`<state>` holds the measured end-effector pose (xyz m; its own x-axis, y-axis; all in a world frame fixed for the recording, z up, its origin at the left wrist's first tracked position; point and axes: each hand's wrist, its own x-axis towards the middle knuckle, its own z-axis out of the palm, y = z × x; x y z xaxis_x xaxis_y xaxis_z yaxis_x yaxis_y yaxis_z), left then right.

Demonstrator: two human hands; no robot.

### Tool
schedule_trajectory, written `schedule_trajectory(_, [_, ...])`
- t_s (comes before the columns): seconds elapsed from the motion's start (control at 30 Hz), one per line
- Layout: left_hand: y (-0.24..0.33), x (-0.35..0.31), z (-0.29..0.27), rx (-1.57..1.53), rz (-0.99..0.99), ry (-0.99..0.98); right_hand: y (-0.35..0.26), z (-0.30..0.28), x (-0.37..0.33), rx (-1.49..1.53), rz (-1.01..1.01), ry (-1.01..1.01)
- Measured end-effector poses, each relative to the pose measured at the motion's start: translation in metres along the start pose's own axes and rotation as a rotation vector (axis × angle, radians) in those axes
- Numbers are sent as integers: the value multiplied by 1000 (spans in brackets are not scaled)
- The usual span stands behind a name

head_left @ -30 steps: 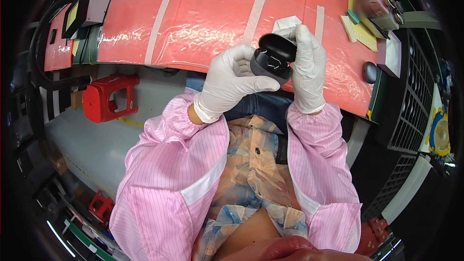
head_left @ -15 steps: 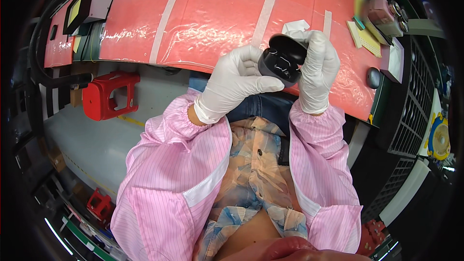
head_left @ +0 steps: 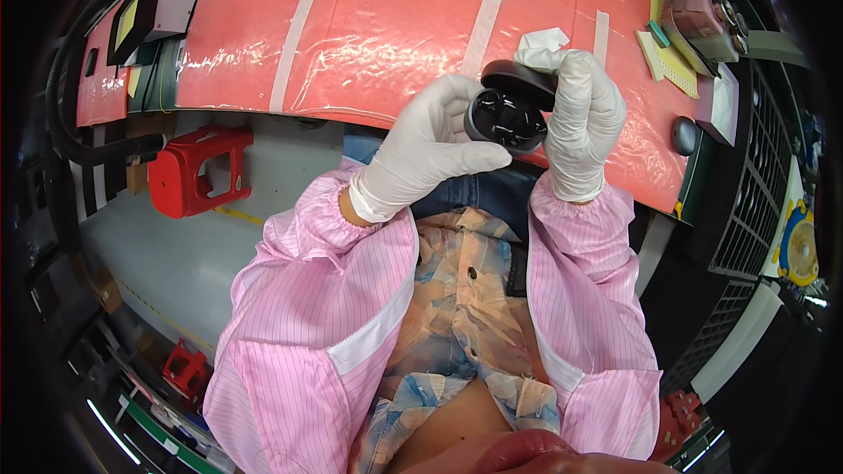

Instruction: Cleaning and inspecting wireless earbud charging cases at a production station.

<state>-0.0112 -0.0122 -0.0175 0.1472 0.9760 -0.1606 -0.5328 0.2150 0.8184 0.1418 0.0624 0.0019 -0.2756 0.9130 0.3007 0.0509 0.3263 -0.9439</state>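
Table point(head_left: 386, 57): covered in red sheeting under glossy clear film. Pale strips point(head_left: 484, 25) are laid from the near edge inward, perhaps as seam tape or dividers.

Stool point(head_left: 180, 177): red, stood on the floor before the table's near edge, to the left; clear, it seems, of the seated person's legs.

Lilac box point(head_left: 723, 105): set at the table's right edge, white material showing; presumably kept there for reach.

Left hand point(head_left: 420, 149): white-gloved, closed round the left side of the black case, thumb laid along its near side; steadiness appears to be given by this grip.

Right hand point(head_left: 584, 123): white-gloved, fingers half folded against the case's right side and lid. Whether anything is pinched cannot be told, the fingertips being hidden.

Pink containers point(head_left: 694, 13): grouped at the far right corner, out of the working space, it is judged.

Yellow pads point(head_left: 678, 70): laid in the same corner, beside the containers.

Black case point(head_left: 505, 127): rounded, lid point(head_left: 516, 79) raised, held over the near edge, right of centre; tilted so, apparently, that its glossy interior can be viewed. No lettering can be made out.

Second dark case point(head_left: 683, 135): rested near the right edge, unmarked as far as is shown.

White crumpled piece point(head_left: 541, 47): seen just beyond the lid; whether held is unclear.
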Motion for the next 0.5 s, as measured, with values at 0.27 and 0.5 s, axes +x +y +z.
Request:
schedule_trajectory(0.27, [11, -7, -34, -299, -163, -228, 19, -9, 13, -276, -69, 15])
schedule_trajectory(0.5, [12, -102, -180, -137, -62, -168, 48, -10, 16, -859, -348, -191])
